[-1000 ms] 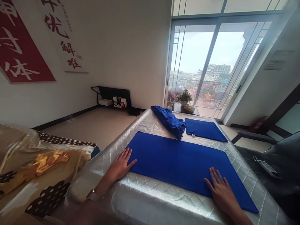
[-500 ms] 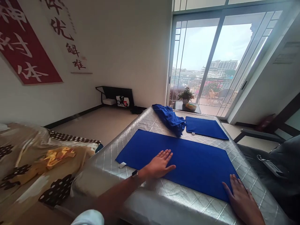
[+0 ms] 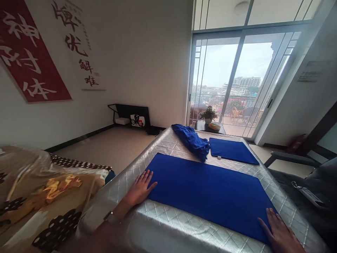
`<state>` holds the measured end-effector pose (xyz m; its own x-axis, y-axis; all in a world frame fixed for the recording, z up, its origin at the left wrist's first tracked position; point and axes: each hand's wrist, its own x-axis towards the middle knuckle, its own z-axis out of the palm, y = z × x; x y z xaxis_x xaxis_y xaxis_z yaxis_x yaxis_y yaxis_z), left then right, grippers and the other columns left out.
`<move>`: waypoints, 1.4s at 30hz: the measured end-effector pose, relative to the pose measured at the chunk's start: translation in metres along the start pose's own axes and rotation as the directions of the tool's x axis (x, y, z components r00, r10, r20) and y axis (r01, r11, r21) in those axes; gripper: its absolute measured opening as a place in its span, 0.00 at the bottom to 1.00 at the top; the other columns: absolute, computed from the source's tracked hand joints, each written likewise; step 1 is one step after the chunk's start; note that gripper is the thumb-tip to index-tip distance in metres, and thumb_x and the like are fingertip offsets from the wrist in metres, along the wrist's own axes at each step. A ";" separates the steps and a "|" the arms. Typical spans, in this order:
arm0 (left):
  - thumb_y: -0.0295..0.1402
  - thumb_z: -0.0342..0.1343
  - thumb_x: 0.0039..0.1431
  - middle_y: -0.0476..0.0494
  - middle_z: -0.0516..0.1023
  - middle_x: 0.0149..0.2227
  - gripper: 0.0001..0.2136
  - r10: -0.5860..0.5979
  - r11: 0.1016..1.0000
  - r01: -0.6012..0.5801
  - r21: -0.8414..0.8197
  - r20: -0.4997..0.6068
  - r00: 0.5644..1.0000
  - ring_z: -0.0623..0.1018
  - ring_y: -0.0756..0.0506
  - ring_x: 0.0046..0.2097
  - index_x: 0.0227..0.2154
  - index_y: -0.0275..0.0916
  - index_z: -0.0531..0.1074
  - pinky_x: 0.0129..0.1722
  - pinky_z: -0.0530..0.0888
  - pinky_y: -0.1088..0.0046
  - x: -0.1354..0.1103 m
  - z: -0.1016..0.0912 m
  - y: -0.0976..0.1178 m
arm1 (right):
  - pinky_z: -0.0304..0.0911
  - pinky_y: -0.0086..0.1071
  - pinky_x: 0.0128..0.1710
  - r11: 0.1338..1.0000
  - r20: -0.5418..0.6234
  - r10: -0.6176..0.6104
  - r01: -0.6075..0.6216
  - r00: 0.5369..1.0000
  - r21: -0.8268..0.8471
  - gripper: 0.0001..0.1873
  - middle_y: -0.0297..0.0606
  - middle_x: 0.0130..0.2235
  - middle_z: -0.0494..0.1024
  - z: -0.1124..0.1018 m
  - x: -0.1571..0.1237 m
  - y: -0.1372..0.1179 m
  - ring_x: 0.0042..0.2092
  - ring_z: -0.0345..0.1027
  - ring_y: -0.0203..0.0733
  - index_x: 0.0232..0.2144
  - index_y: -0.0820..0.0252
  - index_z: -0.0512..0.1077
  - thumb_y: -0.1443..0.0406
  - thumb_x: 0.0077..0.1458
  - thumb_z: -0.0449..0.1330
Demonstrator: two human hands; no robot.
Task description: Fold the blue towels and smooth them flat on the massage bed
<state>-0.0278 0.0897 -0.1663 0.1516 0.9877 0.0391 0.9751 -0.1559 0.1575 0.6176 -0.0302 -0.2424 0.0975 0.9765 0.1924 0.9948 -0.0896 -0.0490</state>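
A long blue cloth mat (image 3: 205,188) lies flat on a silvery quilted mattress (image 3: 179,214). My left hand (image 3: 142,188) rests on the mat's left end, fingers stretched and the thumb apart, covering the corner there. At the opposite end my right hand (image 3: 280,228) lies on the near right corner, its fingers extended and partly cut off by the frame's lower edge. Neither hand grasps anything. Beyond the long mat are a smaller blue mat (image 3: 233,150) with a white tag and a crumpled blue cloth (image 3: 191,140).
To the left is a plastic-covered sofa (image 3: 65,207) with a yellow cloth (image 3: 61,186) on it. A dark armchair (image 3: 302,175) holding a power strip (image 3: 309,195) flanks the mattress on the right. A potted plant (image 3: 209,115) stands on a small table by the glass doors.
My left hand has moved left from the middle of the long mat to its left end, where it now hides the white tag. My right hand stays at the right corner. The camera has tilted up slightly.
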 end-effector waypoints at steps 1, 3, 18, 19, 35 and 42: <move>0.61 0.31 0.67 0.37 0.43 0.73 0.40 -0.028 1.000 0.028 0.007 -0.015 0.999 0.46 0.36 0.73 0.71 0.35 0.46 0.70 0.47 0.51 -0.004 0.001 -0.013 | 0.46 0.55 0.68 1.000 0.010 0.001 -0.001 1.000 0.002 0.39 0.41 0.68 0.63 0.001 0.000 0.003 0.70 0.49 0.54 0.57 0.51 0.74 0.46 0.52 0.40; 0.61 0.33 0.67 0.37 0.43 0.73 0.41 -0.037 0.999 0.038 0.014 -0.047 0.998 0.47 0.37 0.73 0.72 0.35 0.46 0.70 0.48 0.53 -0.008 0.006 -0.030 | 0.47 0.57 0.67 1.000 0.033 0.029 -0.029 0.999 -0.007 0.39 0.43 0.67 0.64 0.000 0.001 0.005 0.70 0.50 0.57 0.56 0.52 0.75 0.46 0.49 0.43; 0.63 0.35 0.66 0.34 0.45 0.73 0.43 0.019 1.000 -0.016 0.025 -0.118 0.993 0.50 0.36 0.72 0.71 0.32 0.47 0.69 0.52 0.51 -0.010 0.017 -0.033 | 0.32 0.43 0.72 0.964 0.246 -0.238 0.198 0.940 0.178 0.42 0.41 0.73 0.44 -0.084 0.083 -0.298 0.73 0.32 0.42 0.71 0.66 0.46 0.46 0.67 0.29; 0.62 0.35 0.66 0.34 0.44 0.73 0.43 0.018 0.999 -0.015 0.030 -0.104 0.994 0.50 0.36 0.72 0.71 0.32 0.46 0.69 0.52 0.52 -0.011 0.016 -0.033 | 0.30 0.43 0.72 0.964 0.255 -0.237 0.194 0.938 0.181 0.42 0.41 0.73 0.43 -0.081 0.086 -0.302 0.73 0.31 0.42 0.71 0.66 0.45 0.46 0.66 0.29; 0.58 0.28 0.69 0.39 0.44 0.73 0.38 0.277 0.956 -0.275 -0.098 0.012 0.961 0.48 0.40 0.73 0.72 0.35 0.47 0.70 0.49 0.57 0.023 -0.008 0.082 | 0.43 0.53 0.69 0.994 0.048 0.005 0.000 0.999 -0.110 0.38 0.49 0.70 0.55 -0.026 0.026 -0.055 0.72 0.44 0.53 0.66 0.66 0.63 0.54 0.62 0.36; 0.58 0.29 0.70 0.42 0.39 0.74 0.38 0.624 0.772 -0.608 -0.185 0.041 0.780 0.42 0.44 0.74 0.72 0.36 0.42 0.71 0.40 0.63 0.042 0.010 0.208 | 0.43 0.50 0.70 0.996 0.047 0.086 -0.085 0.995 -0.040 0.40 0.50 0.71 0.53 -0.027 0.028 -0.059 0.72 0.42 0.51 0.67 0.70 0.59 0.53 0.61 0.36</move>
<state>0.1833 0.0984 -0.1415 0.7336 0.6739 0.0883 0.6309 -0.7235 0.2803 0.5627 -0.0030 -0.2078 0.1815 0.9732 0.1414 0.9834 -0.1796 -0.0262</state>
